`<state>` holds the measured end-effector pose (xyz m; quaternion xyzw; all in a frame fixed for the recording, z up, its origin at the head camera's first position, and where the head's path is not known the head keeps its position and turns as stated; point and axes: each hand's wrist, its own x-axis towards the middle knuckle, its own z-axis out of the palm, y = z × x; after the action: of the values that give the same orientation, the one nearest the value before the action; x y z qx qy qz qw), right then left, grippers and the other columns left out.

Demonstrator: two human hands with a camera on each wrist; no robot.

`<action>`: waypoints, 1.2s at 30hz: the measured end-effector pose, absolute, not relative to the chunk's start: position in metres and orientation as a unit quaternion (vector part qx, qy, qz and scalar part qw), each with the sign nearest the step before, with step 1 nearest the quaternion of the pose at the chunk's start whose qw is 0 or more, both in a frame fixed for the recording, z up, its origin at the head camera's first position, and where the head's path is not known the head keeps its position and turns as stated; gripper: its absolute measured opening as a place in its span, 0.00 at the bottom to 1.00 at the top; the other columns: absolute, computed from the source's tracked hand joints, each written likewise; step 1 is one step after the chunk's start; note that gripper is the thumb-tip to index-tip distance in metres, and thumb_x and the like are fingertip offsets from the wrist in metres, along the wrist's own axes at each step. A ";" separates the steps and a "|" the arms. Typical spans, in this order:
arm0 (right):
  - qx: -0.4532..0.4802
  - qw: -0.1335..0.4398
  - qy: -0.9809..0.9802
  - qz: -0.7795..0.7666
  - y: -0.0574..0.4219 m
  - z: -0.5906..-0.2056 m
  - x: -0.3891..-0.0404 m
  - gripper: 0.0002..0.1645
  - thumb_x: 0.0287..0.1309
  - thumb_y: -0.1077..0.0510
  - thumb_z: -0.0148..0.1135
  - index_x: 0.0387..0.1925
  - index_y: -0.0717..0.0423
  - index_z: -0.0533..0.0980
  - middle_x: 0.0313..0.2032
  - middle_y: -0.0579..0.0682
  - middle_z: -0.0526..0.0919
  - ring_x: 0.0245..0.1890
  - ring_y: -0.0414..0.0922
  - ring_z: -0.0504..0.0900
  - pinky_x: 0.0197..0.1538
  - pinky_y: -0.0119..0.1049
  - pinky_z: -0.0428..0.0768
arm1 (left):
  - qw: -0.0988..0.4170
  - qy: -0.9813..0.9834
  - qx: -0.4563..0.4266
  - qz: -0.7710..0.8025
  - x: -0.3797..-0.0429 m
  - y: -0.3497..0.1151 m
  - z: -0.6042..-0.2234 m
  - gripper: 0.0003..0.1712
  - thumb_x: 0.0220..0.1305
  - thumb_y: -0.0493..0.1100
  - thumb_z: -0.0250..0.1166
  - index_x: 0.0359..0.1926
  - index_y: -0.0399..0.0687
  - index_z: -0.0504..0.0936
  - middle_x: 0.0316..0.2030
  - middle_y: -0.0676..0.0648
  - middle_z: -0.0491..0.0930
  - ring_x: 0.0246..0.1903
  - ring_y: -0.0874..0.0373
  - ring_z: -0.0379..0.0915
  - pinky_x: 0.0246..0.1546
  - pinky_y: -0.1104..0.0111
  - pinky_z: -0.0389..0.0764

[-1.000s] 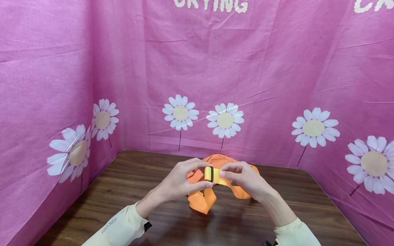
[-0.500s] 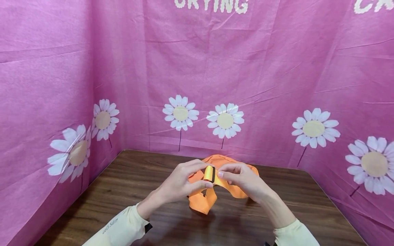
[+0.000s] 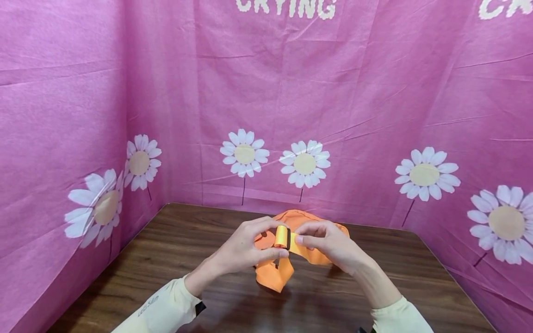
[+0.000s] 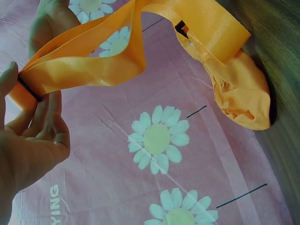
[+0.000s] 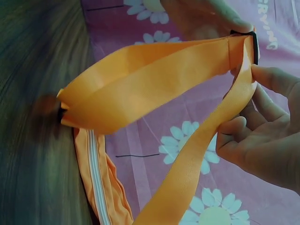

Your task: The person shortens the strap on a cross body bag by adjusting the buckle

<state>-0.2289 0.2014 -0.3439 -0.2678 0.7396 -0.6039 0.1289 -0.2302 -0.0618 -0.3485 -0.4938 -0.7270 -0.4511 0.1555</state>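
An orange bag (image 3: 297,218) with a white zipper (image 5: 97,173) rests on the table, its orange strap (image 3: 272,276) lifted in front of it. The strap runs through a black slider buckle (image 3: 288,238) and makes a short loop on the buckle's left side. My left hand (image 3: 243,244) holds that loop and the buckle between thumb and fingers. Just right of the buckle, my right hand (image 3: 331,241) pinches the strap between thumb and forefinger. From there a length of strap (image 5: 192,154) hangs down toward the bag in the right wrist view.
The dark wood-grain table (image 3: 200,222) spreads out beneath both hands. A pink cloth (image 3: 266,83) printed with daisies and white letters encloses it at the back and both sides.
The buckle has shifted slightly right, toward the right fingertips. The strap right of it hangs a little differently, with less showing below the right hand. Both hands keep their hold.
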 end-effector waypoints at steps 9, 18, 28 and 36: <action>-0.267 0.145 0.731 -0.611 0.196 -0.343 -0.225 0.11 0.70 0.57 0.63 0.44 0.62 0.83 0.33 0.51 0.75 0.34 0.46 0.70 0.40 0.38 0.70 | 0.155 -0.730 -0.503 -0.435 -0.231 -0.059 -0.351 0.19 0.60 0.50 0.77 0.49 0.54 0.83 0.40 0.61 0.80 0.41 0.66 0.76 0.43 0.68 0.78; -0.253 0.160 0.752 -0.588 0.191 -0.343 -0.224 0.12 0.69 0.53 0.65 0.40 0.60 0.84 0.34 0.51 0.80 0.34 0.46 0.69 0.40 0.39 0.68 | 0.169 -0.741 -0.502 -0.412 -0.234 -0.056 -0.353 0.20 0.56 0.53 0.79 0.48 0.56 0.83 0.38 0.64 0.81 0.36 0.69 0.76 0.37 0.71 0.76; -0.237 0.182 0.682 -0.668 0.194 -0.339 -0.225 0.08 0.70 0.57 0.62 0.39 0.59 0.81 0.34 0.49 0.80 0.34 0.44 0.71 0.41 0.35 0.71 | 0.179 -0.785 -0.474 -0.357 -0.236 -0.058 -0.360 0.27 0.59 0.55 0.77 0.58 0.53 0.84 0.41 0.61 0.83 0.36 0.66 0.77 0.42 0.64 0.73; -0.243 0.181 0.677 -0.671 0.197 -0.339 -0.225 0.07 0.70 0.59 0.62 0.35 0.57 0.79 0.32 0.47 0.75 0.34 0.44 0.70 0.41 0.37 0.70 | 0.172 -0.812 -0.442 -0.340 -0.233 -0.060 -0.361 0.30 0.60 0.57 0.75 0.59 0.49 0.84 0.46 0.58 0.84 0.43 0.63 0.76 0.48 0.62 0.72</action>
<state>-0.2251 0.1973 -0.3385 -0.2428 0.6768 -0.6710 0.1810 -0.2334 -0.0605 -0.3611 -0.4419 -0.8122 -0.3400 0.1718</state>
